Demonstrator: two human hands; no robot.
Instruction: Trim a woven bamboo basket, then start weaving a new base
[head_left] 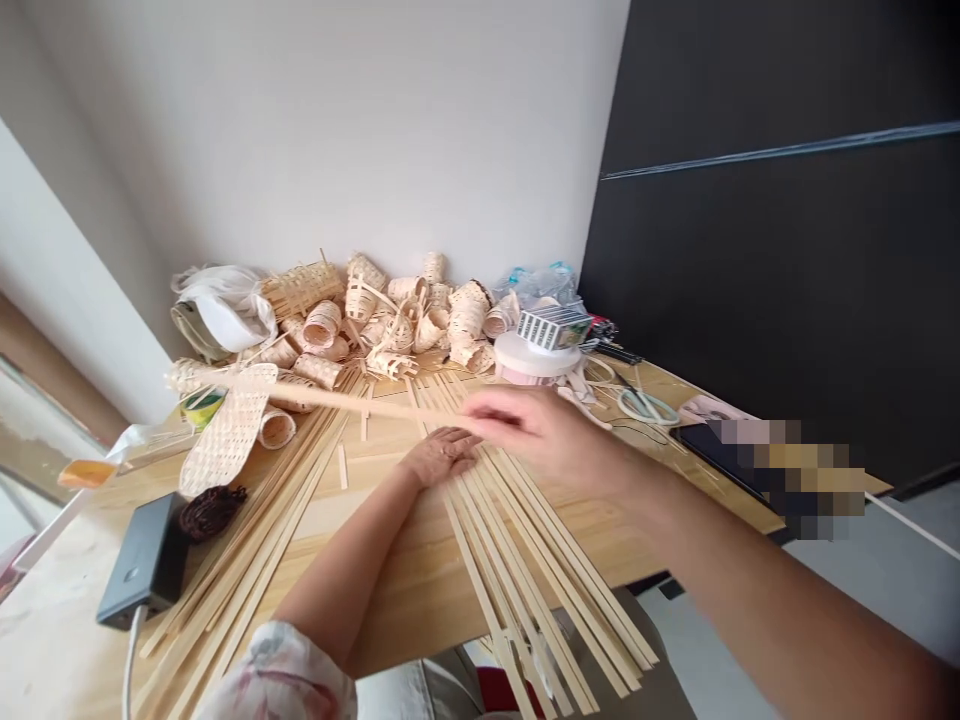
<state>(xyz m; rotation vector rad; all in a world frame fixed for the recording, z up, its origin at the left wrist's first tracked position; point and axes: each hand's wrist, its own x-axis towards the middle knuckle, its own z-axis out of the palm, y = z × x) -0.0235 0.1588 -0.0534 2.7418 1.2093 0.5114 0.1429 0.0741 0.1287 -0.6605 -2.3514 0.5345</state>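
My right hand (536, 430) is closed in a pinch on one long bamboo strip (330, 397) that stretches leftward above the table. Just below it my left hand (441, 455) lies palm down, fingers flat, pressing on a fan of several bamboo strips (525, 560) that hang over the table's front edge. A second bundle of loose strips (255, 540) lies diagonally at the left.
A heap of small woven bamboo baskets (390, 320) sits at the back against the wall. A flat woven piece (225, 440), a black power bank (146, 560), a dark coil (212, 510), a round white box (532, 358) and a phone (720, 450) lie on the wooden table (390, 590).
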